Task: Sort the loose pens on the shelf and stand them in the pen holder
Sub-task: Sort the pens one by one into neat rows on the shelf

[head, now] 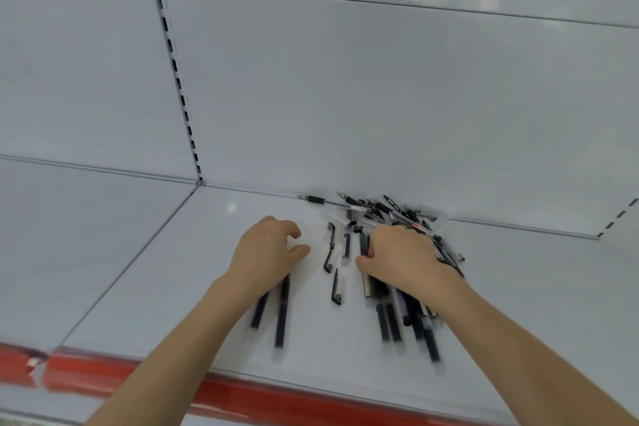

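Several loose black and clear pens point(387, 209) lie in a heap on the white shelf point(193, 273), against its back wall. My right hand point(404, 259) lies on the near part of the heap, fingers curled over a bundle of pens point(408, 325) that sticks out toward me from under the palm. Its thumb and forefinger pinch a black pen point(363, 244). My left hand point(266, 252) hovers to the left with fingers loosely curled and nothing between them. Two black pens point(281, 315) lie under its wrist. Three single pens point(336, 287) lie between the hands. No pen holder is in view.
The shelf's front edge carries a red strip point(242, 394). A slotted upright point(173, 59) runs up the white back panel at the left, and another slotted upright point(619, 214) shows at the far right. Bare shelf surface extends to the left and right of the pens.
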Demonstrator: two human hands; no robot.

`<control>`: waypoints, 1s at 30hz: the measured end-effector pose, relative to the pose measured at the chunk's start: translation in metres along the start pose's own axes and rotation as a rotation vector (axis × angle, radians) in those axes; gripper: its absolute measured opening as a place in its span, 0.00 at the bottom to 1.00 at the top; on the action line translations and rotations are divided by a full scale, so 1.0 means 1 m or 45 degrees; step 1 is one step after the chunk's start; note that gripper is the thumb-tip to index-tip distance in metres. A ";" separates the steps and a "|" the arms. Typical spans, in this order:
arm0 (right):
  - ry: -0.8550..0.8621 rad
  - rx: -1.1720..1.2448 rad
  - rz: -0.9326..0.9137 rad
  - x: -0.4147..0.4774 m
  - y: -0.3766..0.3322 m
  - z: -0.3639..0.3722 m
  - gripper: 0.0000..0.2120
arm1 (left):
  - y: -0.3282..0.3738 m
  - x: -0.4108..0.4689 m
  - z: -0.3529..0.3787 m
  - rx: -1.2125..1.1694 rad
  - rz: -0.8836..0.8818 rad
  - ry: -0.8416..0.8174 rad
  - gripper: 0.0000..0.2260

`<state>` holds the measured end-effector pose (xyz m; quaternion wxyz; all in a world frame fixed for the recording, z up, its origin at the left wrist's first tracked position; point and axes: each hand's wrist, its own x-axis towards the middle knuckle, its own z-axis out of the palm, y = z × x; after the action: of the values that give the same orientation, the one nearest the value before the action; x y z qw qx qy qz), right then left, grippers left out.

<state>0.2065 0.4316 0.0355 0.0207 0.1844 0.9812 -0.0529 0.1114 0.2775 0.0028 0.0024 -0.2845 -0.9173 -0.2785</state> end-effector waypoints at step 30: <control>0.450 1.406 -0.188 -0.077 0.027 -0.035 0.07 | 0.070 -0.011 -0.036 -1.546 0.164 -0.254 0.11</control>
<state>0.2874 0.4324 0.0723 -0.2463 0.1049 0.8070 -0.5263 0.1517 0.3015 0.0670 -0.2287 -0.3146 -0.5720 -0.7222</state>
